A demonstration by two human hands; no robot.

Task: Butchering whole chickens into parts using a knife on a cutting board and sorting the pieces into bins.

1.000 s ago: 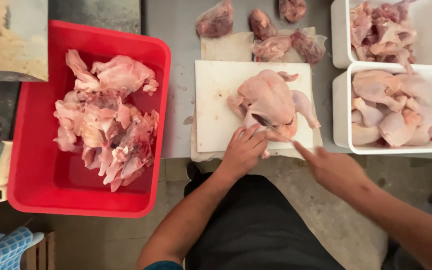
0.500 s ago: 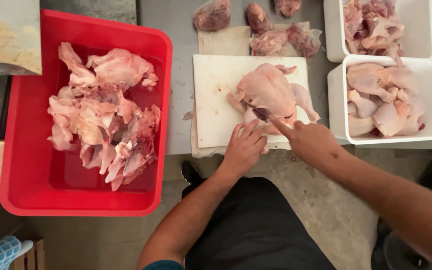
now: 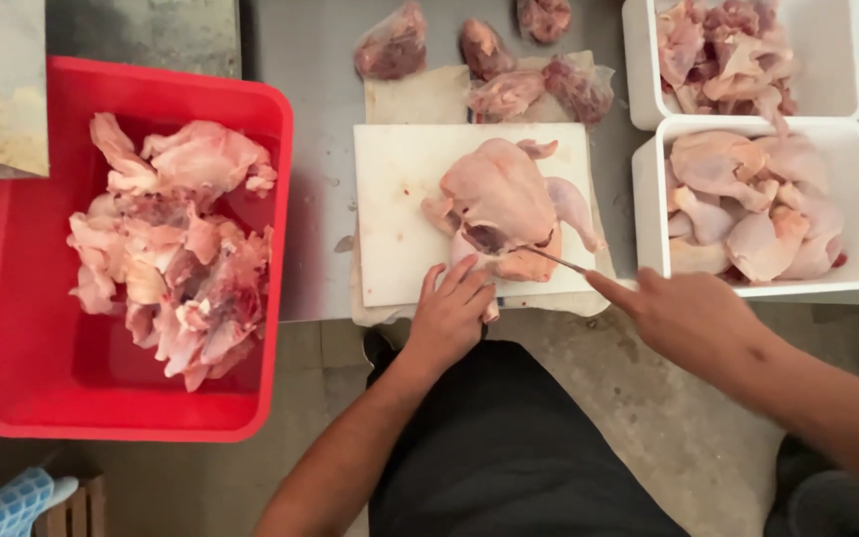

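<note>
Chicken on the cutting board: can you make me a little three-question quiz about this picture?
1. True or false: the whole chicken lies on a white cutting board.
2. Which hand holds the knife? A) left hand B) right hand
3. What colour is the tub of chicken carcasses?

Key:
1. True.
2. B: the right hand holds it; the left hand steadies the chicken.
3. Red.
</note>
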